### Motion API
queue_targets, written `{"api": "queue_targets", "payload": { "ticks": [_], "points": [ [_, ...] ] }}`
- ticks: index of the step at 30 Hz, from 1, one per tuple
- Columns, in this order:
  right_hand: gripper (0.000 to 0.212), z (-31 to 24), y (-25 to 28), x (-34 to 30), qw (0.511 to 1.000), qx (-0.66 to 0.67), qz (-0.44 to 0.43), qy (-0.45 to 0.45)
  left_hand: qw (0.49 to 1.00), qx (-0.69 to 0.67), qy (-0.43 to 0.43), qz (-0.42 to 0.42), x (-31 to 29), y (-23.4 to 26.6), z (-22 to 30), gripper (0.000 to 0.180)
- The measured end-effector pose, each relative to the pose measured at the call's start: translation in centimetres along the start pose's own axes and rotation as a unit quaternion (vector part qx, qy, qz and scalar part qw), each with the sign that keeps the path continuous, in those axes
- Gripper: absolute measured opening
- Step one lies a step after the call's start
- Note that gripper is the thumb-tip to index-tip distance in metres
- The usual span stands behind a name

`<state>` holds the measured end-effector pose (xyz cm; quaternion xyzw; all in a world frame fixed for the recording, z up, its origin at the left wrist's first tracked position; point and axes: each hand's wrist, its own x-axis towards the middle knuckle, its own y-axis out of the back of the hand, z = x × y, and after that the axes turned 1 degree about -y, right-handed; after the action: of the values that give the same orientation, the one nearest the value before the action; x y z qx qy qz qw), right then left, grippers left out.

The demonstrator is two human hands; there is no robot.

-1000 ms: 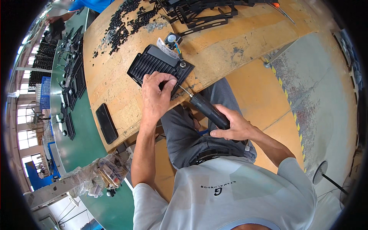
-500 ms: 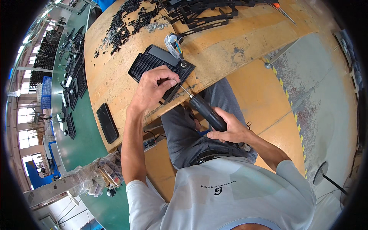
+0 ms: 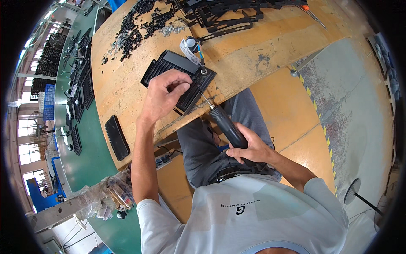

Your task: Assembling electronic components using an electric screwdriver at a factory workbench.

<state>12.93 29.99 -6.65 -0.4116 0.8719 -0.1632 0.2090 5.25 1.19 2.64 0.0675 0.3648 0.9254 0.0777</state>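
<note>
A black finned housing (image 3: 189, 102) lies near the front edge of the wooden bench, with a cable gland (image 3: 204, 71) and coloured wires at its right end. Over its middle is my left hand (image 3: 163, 95), thumb and forefinger pinched together; whatever they may hold is too small to see. My right hand (image 3: 253, 146) grips a black electric screwdriver (image 3: 228, 126) around its lower body. The thin bit points up and left, its tip at the housing's near edge, a short gap from my left fingertips. A white label (image 3: 189, 52) and a round connector (image 3: 192, 43) sit beyond the housing.
Heaps of small black screws (image 3: 131, 31) lie at the far left of the bench (image 3: 241, 59). Black metal brackets (image 3: 228, 19) are piled at the back, with an orange-handled screwdriver (image 3: 312, 15) to their right. A phone (image 3: 117, 137) rests at the left edge, beside a green table (image 3: 95, 165).
My left hand has drawn slightly left, away from the screwdriver bit, so a gap now shows between them. The right hand keeps its grip and has shifted only a little.
</note>
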Motion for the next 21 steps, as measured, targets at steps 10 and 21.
{"api": "queue_targets", "payload": {
  "ticks": [10, 21],
  "points": [
    [0.063, 0.0, -0.6, 0.0, 1.0, 0.015, 0.0, 0.015, 0.957, 0.254, -0.124, 0.06, 0.4, -2.4, -0.8, 0.04],
    [0.073, -1.4, -1.0, -0.4, 0.996, 0.076, 0.018, -0.034, 0.962, 0.231, -0.131, 0.062, 1.0, -2.9, -0.8, 0.037]
  ]
}}
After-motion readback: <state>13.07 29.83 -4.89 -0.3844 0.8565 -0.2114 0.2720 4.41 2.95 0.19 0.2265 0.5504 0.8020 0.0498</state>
